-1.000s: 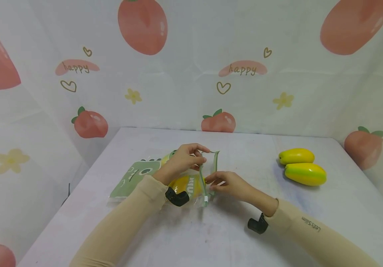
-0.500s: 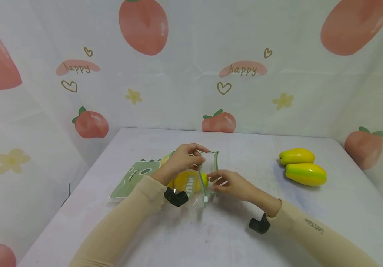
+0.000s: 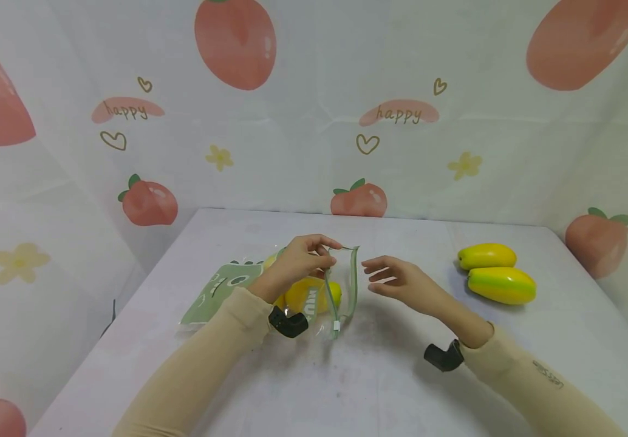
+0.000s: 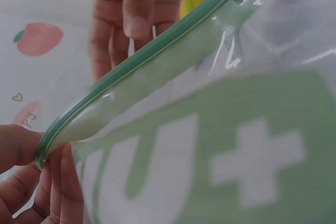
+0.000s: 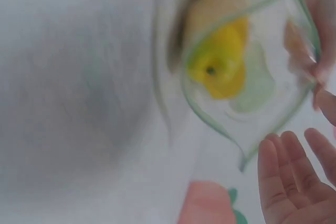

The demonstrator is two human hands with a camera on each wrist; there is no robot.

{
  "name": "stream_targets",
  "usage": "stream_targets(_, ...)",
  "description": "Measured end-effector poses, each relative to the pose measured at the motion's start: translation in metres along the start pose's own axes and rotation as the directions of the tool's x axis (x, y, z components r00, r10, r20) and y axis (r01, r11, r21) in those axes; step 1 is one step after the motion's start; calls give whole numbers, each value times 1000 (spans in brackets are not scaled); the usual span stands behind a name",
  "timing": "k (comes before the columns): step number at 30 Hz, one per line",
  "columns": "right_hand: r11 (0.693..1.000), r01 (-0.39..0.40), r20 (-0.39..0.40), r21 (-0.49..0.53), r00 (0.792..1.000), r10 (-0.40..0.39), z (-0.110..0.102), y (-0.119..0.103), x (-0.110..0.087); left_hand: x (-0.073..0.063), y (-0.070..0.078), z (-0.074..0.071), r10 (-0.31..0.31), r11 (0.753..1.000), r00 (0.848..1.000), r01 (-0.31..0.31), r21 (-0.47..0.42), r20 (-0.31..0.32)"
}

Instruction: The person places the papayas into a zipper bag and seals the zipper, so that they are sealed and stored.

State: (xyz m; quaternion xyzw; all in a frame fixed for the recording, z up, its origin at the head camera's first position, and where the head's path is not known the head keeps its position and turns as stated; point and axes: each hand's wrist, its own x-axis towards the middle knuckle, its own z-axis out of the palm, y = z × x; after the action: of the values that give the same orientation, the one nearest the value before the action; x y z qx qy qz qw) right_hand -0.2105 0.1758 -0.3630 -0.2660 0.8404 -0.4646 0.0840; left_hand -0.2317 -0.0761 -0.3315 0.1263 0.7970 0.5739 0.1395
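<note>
A clear zip bag point(image 3: 354, 276) with a green dinosaur print lies on its side on the table, its green-rimmed mouth spread toward the right. My left hand point(image 3: 300, 262) pinches the far corner of that mouth; the left wrist view shows thumb and fingers on the green zip strip point(image 4: 128, 66). Inside the bag sits a yellow-green fruit, apparently a papaya point(image 5: 223, 72), partly covered by the printing. More yellow shows behind it, half hidden. Just right of the mouth, my right hand point(image 3: 401, 282) holds nothing, its fingers loosely extended and apart from the bag.
Two yellow-green papayas, a rear one point(image 3: 486, 256) and a front one point(image 3: 501, 286), lie side by side at the table's right. A fruit-print cloth point(image 3: 292, 152) hangs behind the white table point(image 3: 347, 388). A white zip slider point(image 3: 337, 325) sits low on the bag's mouth.
My right hand has drawn back rightward out of the bag's mouth, letting go of the papaya, which stays inside. My left hand keeps its place on the bag.
</note>
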Motion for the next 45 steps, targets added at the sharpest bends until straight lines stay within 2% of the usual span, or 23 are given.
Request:
stream_targets(9, 998, 57, -143, -9, 988, -57, -35, 0, -17, 1, -3, -2, 11, 1000, 1000, -11, -24, 2)
stream_targets(15, 994, 104, -249, -36, 962, -110, -57, 9, -34, 0, -3, -2, 20, 1000, 1000, -20, -20, 5)
stream_targets(23, 993, 82, -356, -84, 928, -107, -85, 23, -59, 1, -4, -2, 21, 999, 1000, -21, -24, 1)
stream_targets(28, 985, -4, -407, -175, 911, -68, -103, 37, -72, 1, -5, -2, 21, 999, 1000, -21, -27, 1)
stream_targets(36, 973, -126, -449, -192, 893, 27, -122, 58, -90, 1, -4, -2, -3, 999, 1000, 2, -35, -8)
stream_targets(42, 969, -163, -442, -186, 895, 66, -129, 73, -99, 2, -5, -2, -6, 999, 1000, 6, -33, -10)
stream_targets(45, 956, -212, -436, -202, 894, 106, -131, 80, -103, 3, -6, -2, -1, 1000, 1000, 1, -29, -8)
